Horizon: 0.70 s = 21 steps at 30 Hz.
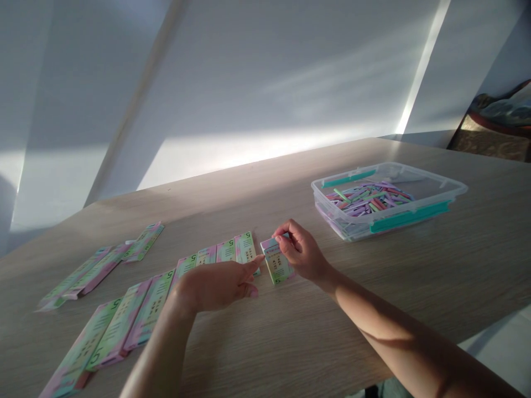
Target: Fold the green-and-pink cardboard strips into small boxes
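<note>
A small pink and green printed box with a "5" on it stands tilted on the table, its upper edge pinched by my right hand. My left hand is at the box's left side, index finger stretched out to its edge and thumb apart, holding nothing. To the left, a row of similar printed boxes runs toward me side by side, partly covered by my left hand and forearm. A shorter group of such boxes lies farther left, seemingly on their sides.
A clear plastic tub with teal latches stands at the right, holding many small coloured sticks. The wooden table meets a white wall at the back. A chair with things on it is at the far right.
</note>
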### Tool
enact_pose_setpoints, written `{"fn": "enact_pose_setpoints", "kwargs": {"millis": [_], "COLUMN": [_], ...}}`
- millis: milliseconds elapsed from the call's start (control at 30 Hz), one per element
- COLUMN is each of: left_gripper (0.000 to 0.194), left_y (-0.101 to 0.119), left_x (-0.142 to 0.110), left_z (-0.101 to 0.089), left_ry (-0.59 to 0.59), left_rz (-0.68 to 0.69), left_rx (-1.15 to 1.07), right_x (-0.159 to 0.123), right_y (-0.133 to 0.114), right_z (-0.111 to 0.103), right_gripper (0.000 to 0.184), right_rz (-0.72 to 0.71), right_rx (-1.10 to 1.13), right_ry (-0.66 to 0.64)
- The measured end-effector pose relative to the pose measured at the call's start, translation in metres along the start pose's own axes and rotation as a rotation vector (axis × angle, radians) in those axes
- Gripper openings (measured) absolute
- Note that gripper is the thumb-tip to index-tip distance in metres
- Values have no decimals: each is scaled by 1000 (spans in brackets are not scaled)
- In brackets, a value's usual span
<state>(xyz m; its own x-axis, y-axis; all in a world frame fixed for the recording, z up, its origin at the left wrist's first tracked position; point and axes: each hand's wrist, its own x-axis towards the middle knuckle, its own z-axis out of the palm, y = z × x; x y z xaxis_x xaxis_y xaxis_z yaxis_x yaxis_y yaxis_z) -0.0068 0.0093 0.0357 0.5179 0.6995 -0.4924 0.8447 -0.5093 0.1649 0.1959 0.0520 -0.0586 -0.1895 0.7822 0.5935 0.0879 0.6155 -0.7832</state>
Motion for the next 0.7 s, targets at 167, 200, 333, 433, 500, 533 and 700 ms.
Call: {"fn": "enact_pose_setpoints", "kwargs": {"millis": [167,200,333,433,500,533,700], "left_gripper": [65,64,59,57,57,57,55], "left_y": [5,7,9,8,7,7,5], "left_x": [1,1,-1,-1,-1,-1,-1], "left_z": [-4,-6,-8,-6,-6,-6,-6], "left_ry": [-66,-77,-83,-76,-65,-59,-32], "left_rz": [-81,-88,-83,-79,-74,-68,-36], "left_rx": [-36,-43,-56,-50,-49,-50,-46], "right_x": [-1,-1,-1,0,1,1,3], "right_y": [5,6,13,21,26,27,28], "right_z": [1,0,-3,-6,-9,-10,-15], "right_gripper": [8,8,10,12,13,13,12], "right_rz": [-68,-75,-99,-154,-208,-235,-345], "right_rx": [43,58,119,164,162,148,57], "right_ry": [-26,-35,-74,-101,-99,-100,-141]}}
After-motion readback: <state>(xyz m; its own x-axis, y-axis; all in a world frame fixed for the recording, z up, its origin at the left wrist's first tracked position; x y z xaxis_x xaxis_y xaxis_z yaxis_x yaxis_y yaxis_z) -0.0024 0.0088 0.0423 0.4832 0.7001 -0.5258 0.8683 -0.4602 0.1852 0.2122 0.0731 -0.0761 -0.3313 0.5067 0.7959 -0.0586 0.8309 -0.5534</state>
